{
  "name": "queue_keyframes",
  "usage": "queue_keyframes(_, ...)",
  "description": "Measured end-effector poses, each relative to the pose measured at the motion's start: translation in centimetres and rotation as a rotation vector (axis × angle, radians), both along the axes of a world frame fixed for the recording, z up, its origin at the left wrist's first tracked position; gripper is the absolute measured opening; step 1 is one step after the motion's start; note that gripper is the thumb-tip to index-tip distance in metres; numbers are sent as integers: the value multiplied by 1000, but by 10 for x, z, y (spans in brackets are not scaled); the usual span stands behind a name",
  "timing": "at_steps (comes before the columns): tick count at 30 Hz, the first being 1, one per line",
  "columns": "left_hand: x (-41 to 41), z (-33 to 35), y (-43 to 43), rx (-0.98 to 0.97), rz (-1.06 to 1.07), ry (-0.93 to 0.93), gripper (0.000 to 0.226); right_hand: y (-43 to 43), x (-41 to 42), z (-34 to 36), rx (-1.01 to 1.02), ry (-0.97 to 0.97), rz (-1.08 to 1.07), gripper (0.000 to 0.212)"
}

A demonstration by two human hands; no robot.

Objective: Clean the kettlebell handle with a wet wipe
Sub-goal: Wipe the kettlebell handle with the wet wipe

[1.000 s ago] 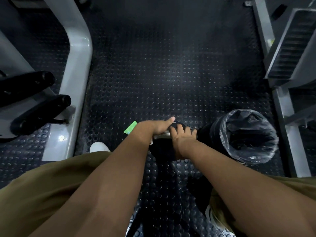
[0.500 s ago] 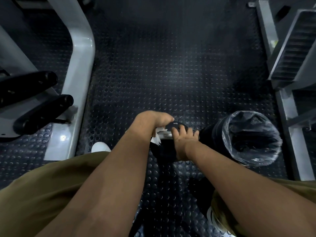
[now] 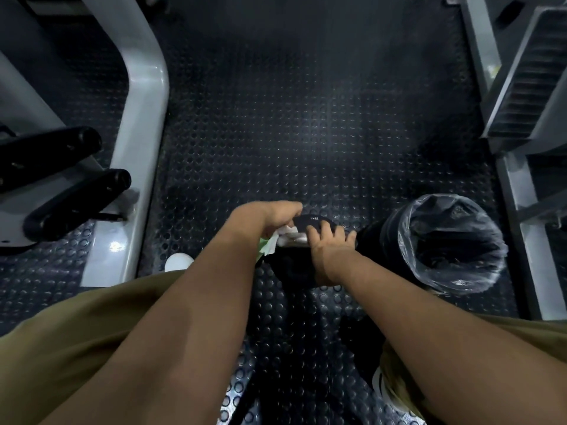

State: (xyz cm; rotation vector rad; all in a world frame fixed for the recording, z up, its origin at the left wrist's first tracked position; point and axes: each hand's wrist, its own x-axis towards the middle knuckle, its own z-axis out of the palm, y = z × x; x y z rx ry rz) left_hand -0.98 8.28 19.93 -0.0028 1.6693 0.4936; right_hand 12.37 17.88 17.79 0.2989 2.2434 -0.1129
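Both forearms are bare and extend forward and downward from the lower corners of the view, converging near its centre. The left hand [image 3: 270, 217] is turned knuckles-up with the wrist bent, its fingers curled under and gripping a wet wipe [image 3: 283, 234]. The right hand [image 3: 329, 251] sits just beside it, back of the hand toward the camera, fingers [image 3: 333, 233] curled over the kettlebell handle [image 3: 296, 240]. The two hands are close together, nearly touching

The floor [image 3: 291, 133] is studded black rubber. The kettlebell [image 3: 291, 271] looks matt black, its handle [image 3: 296, 239] smooth grey metal. The wet wipe [image 3: 283, 230] is crumpled white cloth; the bin liner [image 3: 491, 240], glossy clear plastic.
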Motion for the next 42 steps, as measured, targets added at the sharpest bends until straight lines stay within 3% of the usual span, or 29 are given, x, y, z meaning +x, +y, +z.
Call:
queue_keyframes(4, -2, 7, 7, -58, -73, 21, 56, 1, -2, 3, -5, -23, 2, 124)
queue_keyframes(8, 26, -13, 5, -10, -80, 174, 47, 0, 0, 4, -3, -1, -5, 124)
queue_keyframes(11, 40, -27, -5, -52, -105, 320, 55, 1, 4, 4, -25, 33, -5, 120)
queue_keyframes(17, 0, -12, 5, -40, -50, 23, 50, 0, -1, 4, -6, -14, -6, 126)
queue_keyframes(20, -16, -18, 12, -104, 1, -119, 75, 1, -1, 7, -18, -9, 1, 124)
queue_keyframes(21, -11, -9, 14, -132, -10, -115, 73, 1, -1, 7, -16, -8, 2, 123)
queue_keyframes(23, 2, 2, 15, -82, -67, 16, 37, 0, -1, 6, -11, -25, -3, 123)
queue_keyframes(24, 9, 3, 14, -53, -98, 89, 30, -1, -2, 5, -8, -28, -10, 124)
queue_keyframes(29, 26, -31, -12, 3, 54, 151, 51, -1, 1, 6, -29, 9, -21, 118)
queue_keyframes(32, 27, -40, -20, 41, 112, 193, 40, 0, 3, 9, -33, 28, -7, 115)
queue_keyframes(34, 16, -29, -19, 45, 104, 150, 40, 0, 1, 7, -33, 18, -17, 117)
queue_keyframes(38, -15, -8, -10, 17, -17, -70, 63, 0, -1, 1, -24, -6, -21, 122)
queue_keyframes(42, -8, -19, -1, -27, -58, -17, 56, -1, -1, 3, -16, -7, -13, 124)
